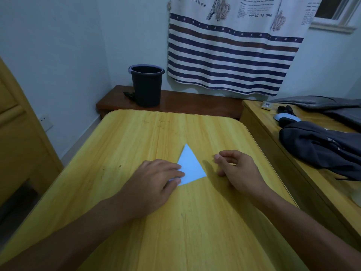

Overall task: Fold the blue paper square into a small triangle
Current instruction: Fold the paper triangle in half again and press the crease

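Head view, looking down over a yellow wooden table (136, 222). Blue paper (190, 167) lying flat near the middle of it, already in the shape of a triangle, one tip pointing away toward the far edge, another pointing right. Left hand (154, 182) reaching in from the lower left, forearm stretched across the tabletop, palm down, knuckles up. Fingers (176, 173) held together and laid flat on the paper's left corner, pressing it to the wood rather than pinching it; that corner hidden beneath them, a sliver of blue showing under the lowest fingertip. Right hand (237, 169) coming in from the lower right, forearm angled inward, wrist low over the table. Resting just to the right of the paper, not touching it, a strip of bare wood between. Fingers curled loosely inward, thumb tip near the forefinger, nothing held between them; whether thumb and forefinger quite meet, hard to tell.

Beyond the table's far edge, a dark bucket (146, 85) standing upright on a low reddish-brown cabinet (195, 102) against the wall. Above that, a striped cloth (230, 55) hanging on the wall, navy and white bands with one brown stripe, printed with crowns and towers higher up. To the right, a second wooden surface (254, 112) just beside the table, with dark clothing (322, 147) heaped on it and a few small items behind, too dim to identify. Part of a wooden door (19, 143) at the left edge.
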